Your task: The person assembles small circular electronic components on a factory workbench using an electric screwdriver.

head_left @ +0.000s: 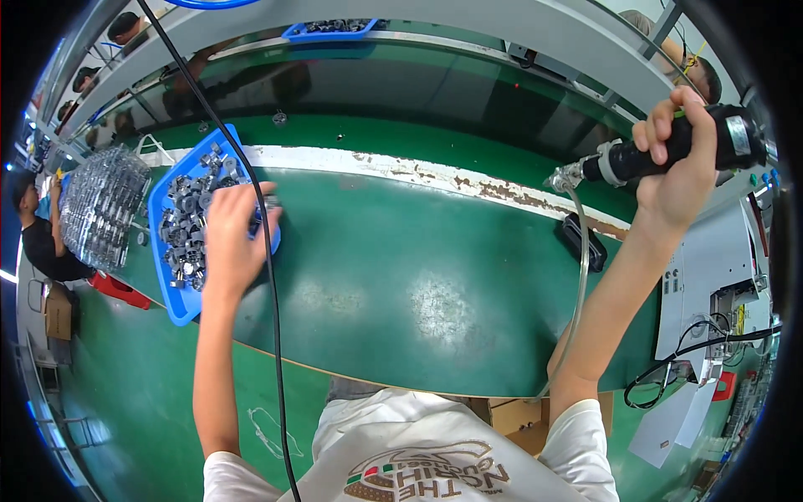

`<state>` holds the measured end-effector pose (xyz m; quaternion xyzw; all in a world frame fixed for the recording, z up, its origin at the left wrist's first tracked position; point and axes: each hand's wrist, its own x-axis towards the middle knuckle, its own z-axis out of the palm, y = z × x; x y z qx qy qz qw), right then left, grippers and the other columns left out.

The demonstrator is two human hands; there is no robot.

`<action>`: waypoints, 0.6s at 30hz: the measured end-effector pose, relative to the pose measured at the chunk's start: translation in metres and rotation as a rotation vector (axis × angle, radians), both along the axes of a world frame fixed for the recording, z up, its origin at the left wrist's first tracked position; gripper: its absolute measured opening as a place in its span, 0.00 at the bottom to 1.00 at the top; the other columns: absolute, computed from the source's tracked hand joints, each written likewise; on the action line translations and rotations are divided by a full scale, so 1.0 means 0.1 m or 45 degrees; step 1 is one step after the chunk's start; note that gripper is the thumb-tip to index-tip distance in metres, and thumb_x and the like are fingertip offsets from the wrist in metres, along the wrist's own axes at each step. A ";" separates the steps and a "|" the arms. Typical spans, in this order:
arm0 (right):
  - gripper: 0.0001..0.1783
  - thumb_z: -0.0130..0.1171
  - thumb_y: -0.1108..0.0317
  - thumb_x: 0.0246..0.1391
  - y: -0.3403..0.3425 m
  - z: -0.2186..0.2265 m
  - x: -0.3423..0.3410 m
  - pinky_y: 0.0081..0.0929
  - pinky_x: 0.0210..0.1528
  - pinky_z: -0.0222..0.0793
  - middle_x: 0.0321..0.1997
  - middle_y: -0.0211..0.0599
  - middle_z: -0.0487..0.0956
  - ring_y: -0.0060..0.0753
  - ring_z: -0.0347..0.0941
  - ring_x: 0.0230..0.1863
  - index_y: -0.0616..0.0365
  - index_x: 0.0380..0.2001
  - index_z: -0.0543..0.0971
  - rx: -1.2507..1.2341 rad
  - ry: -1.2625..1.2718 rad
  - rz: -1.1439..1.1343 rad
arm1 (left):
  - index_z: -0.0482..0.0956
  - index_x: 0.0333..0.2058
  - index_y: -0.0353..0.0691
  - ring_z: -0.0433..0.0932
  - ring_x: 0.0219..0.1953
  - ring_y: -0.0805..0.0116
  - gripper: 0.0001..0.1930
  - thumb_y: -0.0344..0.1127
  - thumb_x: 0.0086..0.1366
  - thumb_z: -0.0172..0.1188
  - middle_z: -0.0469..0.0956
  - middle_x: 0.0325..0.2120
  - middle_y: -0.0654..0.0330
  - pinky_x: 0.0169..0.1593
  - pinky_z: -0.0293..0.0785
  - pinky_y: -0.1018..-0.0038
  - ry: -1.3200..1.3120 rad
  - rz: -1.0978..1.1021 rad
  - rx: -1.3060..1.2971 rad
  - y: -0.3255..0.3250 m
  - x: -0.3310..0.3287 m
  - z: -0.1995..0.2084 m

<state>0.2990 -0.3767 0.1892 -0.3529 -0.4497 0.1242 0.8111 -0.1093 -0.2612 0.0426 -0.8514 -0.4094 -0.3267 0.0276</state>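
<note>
My left hand (232, 243) reaches into a blue tray (179, 306) at the left of the green workbench. The tray holds several small grey metal parts (186, 219), and my fingers are curled down among them; whether they grip one I cannot tell. My right hand (679, 180) is raised at the far right and wrapped around a black powered screwdriver (669, 153). The tool's metal tip points left, and a clear hose (579, 276) hangs from it down past my right forearm.
A black cable (269, 276) hangs across the tray and my left arm. A small black object (583, 241) lies on the green bench top (418, 276) near its worn white strip. A stack of metal parts (100, 205) sits left of the tray. Another blue tray (330, 32) rests on the upper shelf. Other people sit at far left and top right.
</note>
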 end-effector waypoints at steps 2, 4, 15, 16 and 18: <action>0.12 0.63 0.67 0.58 0.01 -0.02 0.01 0.23 0.22 0.58 0.18 0.35 0.71 0.20 0.59 0.14 0.67 0.36 0.78 -0.071 -0.011 -0.026 | 0.82 0.47 0.39 0.76 0.50 0.51 0.16 0.29 0.59 0.68 0.82 0.43 0.54 0.55 0.72 0.60 0.062 0.153 0.053 0.08 -0.31 0.02; 0.12 0.64 0.67 0.58 0.03 -0.01 0.01 0.23 0.21 0.58 0.18 0.36 0.71 0.20 0.59 0.14 0.68 0.36 0.78 -0.053 -0.009 -0.022 | 0.83 0.47 0.40 0.76 0.51 0.51 0.14 0.31 0.61 0.68 0.82 0.46 0.55 0.57 0.72 0.60 0.139 0.186 0.070 0.16 -0.48 0.05; 0.12 0.65 0.68 0.56 0.01 -0.01 0.00 0.23 0.21 0.59 0.18 0.36 0.71 0.20 0.60 0.14 0.69 0.35 0.78 -0.027 -0.017 -0.048 | 0.86 0.46 0.39 0.81 0.43 0.71 0.10 0.32 0.68 0.64 0.86 0.42 0.61 0.45 0.74 0.74 -0.399 0.135 0.053 0.23 -0.35 0.81; 0.12 0.65 0.68 0.56 0.02 0.00 0.00 0.23 0.21 0.59 0.18 0.36 0.71 0.20 0.60 0.14 0.69 0.35 0.78 -0.028 -0.019 -0.042 | 0.87 0.47 0.41 0.81 0.44 0.73 0.10 0.31 0.68 0.64 0.86 0.43 0.62 0.46 0.74 0.75 -0.418 0.018 0.198 0.16 -0.28 0.97; 0.11 0.65 0.69 0.56 0.02 -0.03 0.04 0.23 0.21 0.59 0.19 0.36 0.71 0.20 0.60 0.14 0.68 0.35 0.78 -0.027 -0.041 -0.065 | 0.85 0.50 0.38 0.81 0.49 0.70 0.12 0.31 0.71 0.62 0.84 0.49 0.59 0.52 0.74 0.74 -0.515 -0.157 0.330 -0.03 -0.04 1.21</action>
